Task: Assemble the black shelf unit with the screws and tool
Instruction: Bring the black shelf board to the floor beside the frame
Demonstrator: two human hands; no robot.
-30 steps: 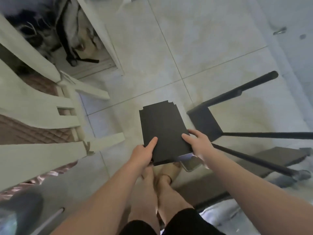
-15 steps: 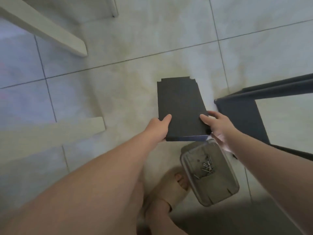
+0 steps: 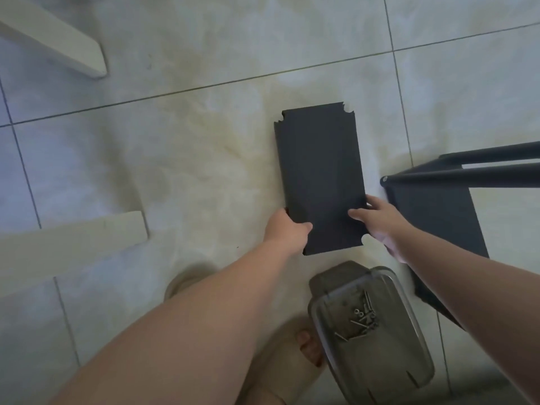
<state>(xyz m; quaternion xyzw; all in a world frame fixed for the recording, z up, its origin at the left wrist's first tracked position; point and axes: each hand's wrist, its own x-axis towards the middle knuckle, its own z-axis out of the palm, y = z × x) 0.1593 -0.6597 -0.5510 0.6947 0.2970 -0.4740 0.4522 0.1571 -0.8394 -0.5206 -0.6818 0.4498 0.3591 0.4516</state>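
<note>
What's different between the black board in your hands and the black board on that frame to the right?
The loose panel is gripped at its near end by the left hand and right hand; neither hand grips the frame's panel. The loose panel stands alone with bare notched corners, while the frame's panel has black poles joined at its corner. Both are flat, matte black boards.

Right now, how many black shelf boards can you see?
2. One loose board is held by the left hand and right hand, centre; the fitted board is on the frame at right, partly hidden.
</note>
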